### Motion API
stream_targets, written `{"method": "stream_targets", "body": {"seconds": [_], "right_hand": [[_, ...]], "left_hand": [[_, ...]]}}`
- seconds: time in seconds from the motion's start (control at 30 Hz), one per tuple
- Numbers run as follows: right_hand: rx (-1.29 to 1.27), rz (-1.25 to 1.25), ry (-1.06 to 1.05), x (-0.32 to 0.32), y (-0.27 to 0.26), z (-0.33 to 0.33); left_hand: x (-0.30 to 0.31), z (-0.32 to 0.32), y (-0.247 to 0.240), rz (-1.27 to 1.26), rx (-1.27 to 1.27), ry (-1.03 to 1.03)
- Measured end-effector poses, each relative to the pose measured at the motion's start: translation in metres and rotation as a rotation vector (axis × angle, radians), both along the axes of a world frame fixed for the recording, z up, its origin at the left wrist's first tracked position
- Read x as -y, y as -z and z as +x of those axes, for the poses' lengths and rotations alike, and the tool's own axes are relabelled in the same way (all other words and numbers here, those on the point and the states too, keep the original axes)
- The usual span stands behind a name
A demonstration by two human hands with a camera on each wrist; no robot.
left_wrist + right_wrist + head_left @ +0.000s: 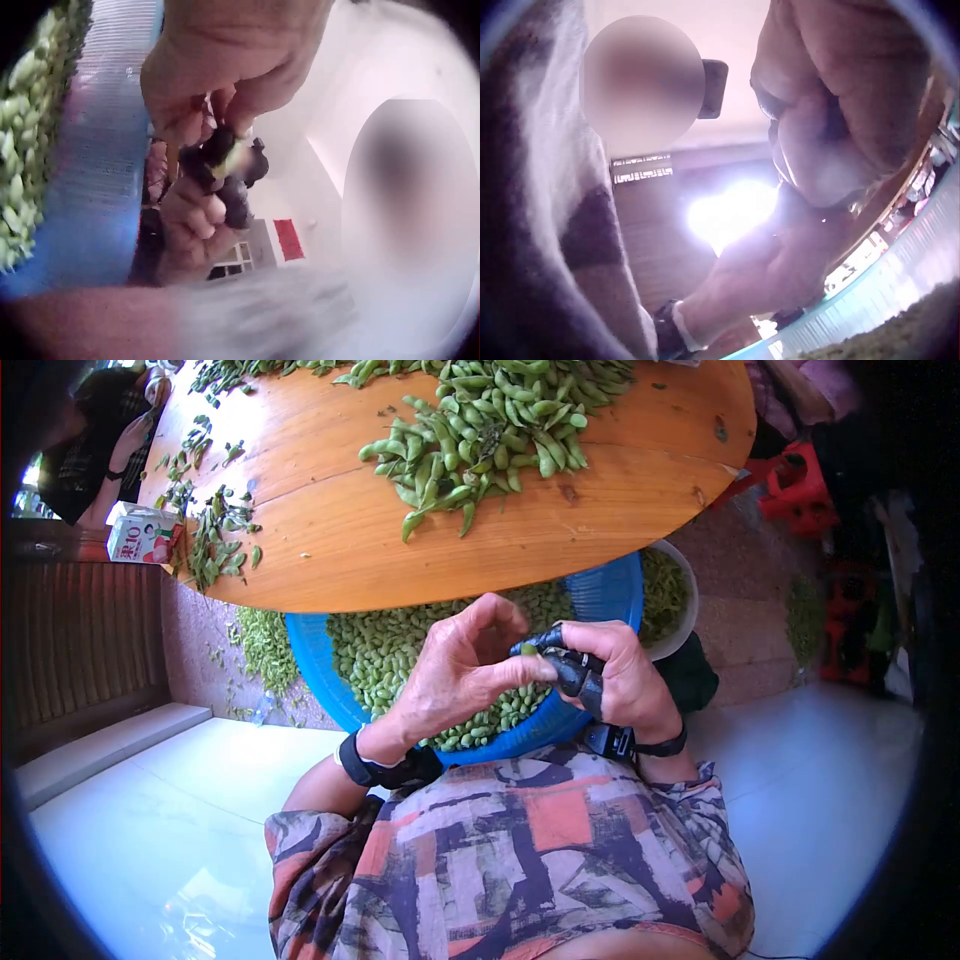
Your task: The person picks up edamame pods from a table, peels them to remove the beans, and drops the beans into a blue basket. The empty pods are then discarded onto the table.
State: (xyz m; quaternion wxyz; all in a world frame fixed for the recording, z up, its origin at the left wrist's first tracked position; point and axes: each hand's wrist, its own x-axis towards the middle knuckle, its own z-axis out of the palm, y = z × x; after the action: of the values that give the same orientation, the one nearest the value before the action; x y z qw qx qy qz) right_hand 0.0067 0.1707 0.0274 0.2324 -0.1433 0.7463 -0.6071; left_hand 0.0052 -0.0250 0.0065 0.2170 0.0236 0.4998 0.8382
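Your round orange-brown wooden table (330, 550) fills the top, with a heap of green soybean pods (490, 430) on it. Below its edge sits the blue plastic mesh basket (612, 595), full of shelled green beans (390, 650). Over the basket your left hand (455, 675) and right hand (625, 680) meet. Left thumb and forefinger are clamped on a small green pod (529, 649), and the right fingers, in black finger covers (575, 665), curl onto it too
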Motion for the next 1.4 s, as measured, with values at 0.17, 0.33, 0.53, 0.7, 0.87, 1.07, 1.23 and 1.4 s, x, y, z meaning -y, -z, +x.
{"method": "stream_targets", "body": {"seconds": [0.17,0.33,0.53,0.7,0.87,1.07,1.23,1.4], "right_hand": [[-0.269,0.125,0.053,0.003,0.003,0.002],[-0.415,0.257,0.086,0.013,0.005,0.011],[-0.638,0.450,0.270,0.032,0.013,0.032],[-0.708,0.460,0.249,0.036,0.024,0.036],[-0.750,0.390,0.362,0.036,0.032,0.036],[-0.732,0.376,0.480,0.035,0.026,0.031],[-0.652,0.357,0.519,0.031,0.023,0.032],[-0.730,0.350,0.482,0.028,0.024,0.029]], "left_hand": [[0.015,-0.005,-0.008,-0.670,-0.385,0.156],[0.016,-0.004,-0.012,-0.660,-0.240,0.215],[-0.009,0.009,0.002,-0.261,0.047,-0.035],[-0.018,0.015,0.018,-0.168,0.036,-0.131],[-0.019,0.018,0.024,0.153,0.269,-0.196],[-0.023,0.015,0.024,0.415,0.419,-0.103],[-0.025,0.015,0.014,0.053,0.218,-0.083],[-0.018,0.013,0.022,0.166,0.267,-0.079]]}}
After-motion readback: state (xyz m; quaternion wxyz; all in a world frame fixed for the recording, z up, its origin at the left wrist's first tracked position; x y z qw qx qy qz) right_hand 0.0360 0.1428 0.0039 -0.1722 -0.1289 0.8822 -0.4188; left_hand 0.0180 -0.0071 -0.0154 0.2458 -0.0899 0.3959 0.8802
